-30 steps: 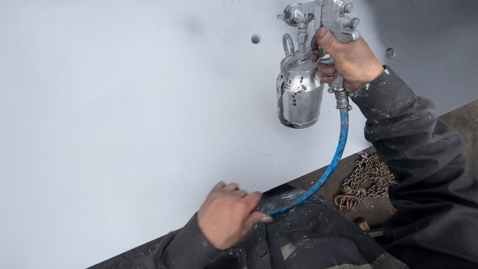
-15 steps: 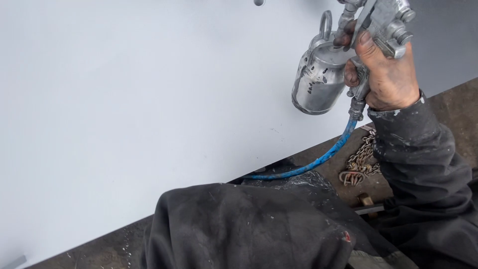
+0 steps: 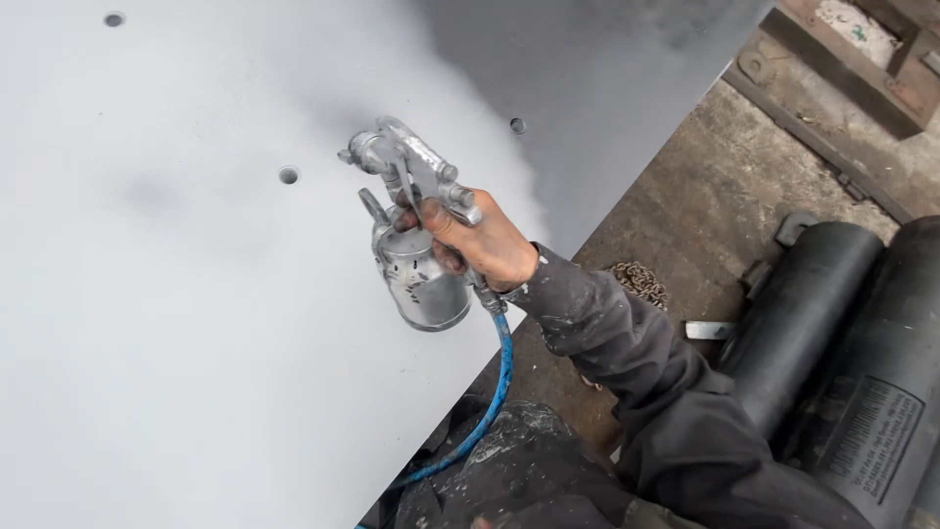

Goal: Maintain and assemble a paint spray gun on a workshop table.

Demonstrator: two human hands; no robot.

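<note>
My right hand [image 3: 485,245] grips the spray gun [image 3: 416,230] mid-frame over the grey panel [image 3: 176,323]; I judge the darker upper-right patch needs coating next.

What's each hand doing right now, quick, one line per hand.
Right hand: closed around the spray gun grip.
Left hand: only a sliver shows at the bottom edge; cannot be told.

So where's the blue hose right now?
In the head view, the blue hose hangs from the bottom of the spray gun held in the right hand, curving down left along the grey panel's lower edge.
</note>
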